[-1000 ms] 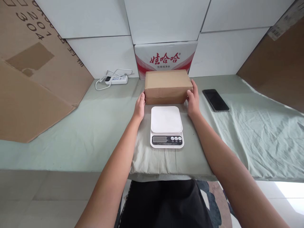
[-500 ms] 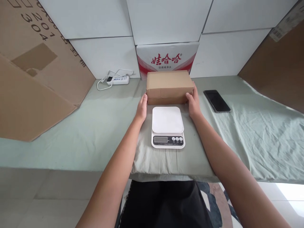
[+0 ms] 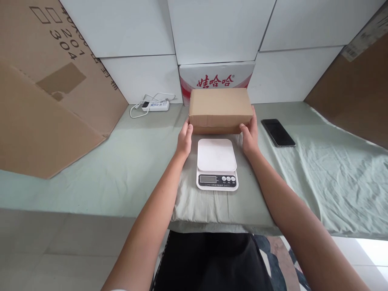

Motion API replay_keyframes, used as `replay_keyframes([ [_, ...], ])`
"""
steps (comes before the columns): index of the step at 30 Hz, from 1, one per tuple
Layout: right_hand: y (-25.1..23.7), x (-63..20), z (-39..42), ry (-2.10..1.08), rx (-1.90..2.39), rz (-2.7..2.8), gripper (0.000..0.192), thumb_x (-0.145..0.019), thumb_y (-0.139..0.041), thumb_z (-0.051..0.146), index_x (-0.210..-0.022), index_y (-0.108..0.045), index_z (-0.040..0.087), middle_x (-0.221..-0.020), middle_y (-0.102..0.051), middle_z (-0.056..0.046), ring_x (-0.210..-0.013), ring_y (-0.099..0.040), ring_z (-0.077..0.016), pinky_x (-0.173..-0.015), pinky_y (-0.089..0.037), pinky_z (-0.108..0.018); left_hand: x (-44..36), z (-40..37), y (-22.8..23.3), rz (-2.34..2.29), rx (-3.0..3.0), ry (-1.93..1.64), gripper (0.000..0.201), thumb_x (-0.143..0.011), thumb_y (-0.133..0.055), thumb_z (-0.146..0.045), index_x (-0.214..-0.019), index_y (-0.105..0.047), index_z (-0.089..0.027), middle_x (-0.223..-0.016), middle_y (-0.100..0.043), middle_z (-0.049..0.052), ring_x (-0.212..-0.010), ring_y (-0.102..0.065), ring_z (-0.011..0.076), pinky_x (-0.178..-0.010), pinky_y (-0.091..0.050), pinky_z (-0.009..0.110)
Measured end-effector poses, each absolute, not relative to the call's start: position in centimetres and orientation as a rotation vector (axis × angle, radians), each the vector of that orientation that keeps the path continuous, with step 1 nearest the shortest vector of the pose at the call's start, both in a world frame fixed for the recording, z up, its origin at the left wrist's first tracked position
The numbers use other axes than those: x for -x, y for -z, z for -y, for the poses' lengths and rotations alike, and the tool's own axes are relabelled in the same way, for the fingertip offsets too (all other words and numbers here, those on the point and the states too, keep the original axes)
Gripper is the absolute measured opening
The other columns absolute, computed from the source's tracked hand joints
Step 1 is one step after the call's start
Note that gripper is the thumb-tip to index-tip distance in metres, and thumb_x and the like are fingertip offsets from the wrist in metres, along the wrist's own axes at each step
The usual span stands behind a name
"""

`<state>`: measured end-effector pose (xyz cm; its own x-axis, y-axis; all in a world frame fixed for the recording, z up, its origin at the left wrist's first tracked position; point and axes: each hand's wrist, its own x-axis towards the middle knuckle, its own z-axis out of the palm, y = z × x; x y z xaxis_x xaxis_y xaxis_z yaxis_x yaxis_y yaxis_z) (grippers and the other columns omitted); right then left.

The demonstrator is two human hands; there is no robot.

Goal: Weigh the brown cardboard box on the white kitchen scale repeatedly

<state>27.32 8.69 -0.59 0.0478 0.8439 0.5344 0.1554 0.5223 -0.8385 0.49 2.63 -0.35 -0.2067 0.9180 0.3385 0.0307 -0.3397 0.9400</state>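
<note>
Your single view looks from your head, forward and down over the table [image 3: 136, 161], near enough that your left hand [image 3: 184, 141] and right hand [image 3: 250, 135] sit mid-frame, and wide enough to take in the white panels [image 3: 216, 32] behind and floor [image 3: 75, 238] below

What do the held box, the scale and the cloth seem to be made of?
Held box: matte brown cardboard, by its folded edges. Scale: probably plastic, smooth and white with rounded corners. Cloth: matte green fabric, by its wrinkles; fibre unclear.
</note>
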Motion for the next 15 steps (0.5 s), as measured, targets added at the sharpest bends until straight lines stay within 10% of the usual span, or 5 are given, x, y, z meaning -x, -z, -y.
replay_keyframes([
  [15,0.6,-30.1,1.3,-0.546,0.883,1.477,0.095,-0.099,-0.068,0.076,-0.181,-0.042,0.038,-0.184,-0.053,-0.013,-0.173,-0.049,-0.0433,-0.138,-0.049,-0.070,-1.7,7.4,-1.7,-1.147,-1.339,-1.736,0.080,-0.098,-0.061,-0.091,-0.145,-0.071,-0.027,-0.161,-0.076,0.016,-0.159,-0.067,0.0400,-0.131,-0.056,0.055],
])
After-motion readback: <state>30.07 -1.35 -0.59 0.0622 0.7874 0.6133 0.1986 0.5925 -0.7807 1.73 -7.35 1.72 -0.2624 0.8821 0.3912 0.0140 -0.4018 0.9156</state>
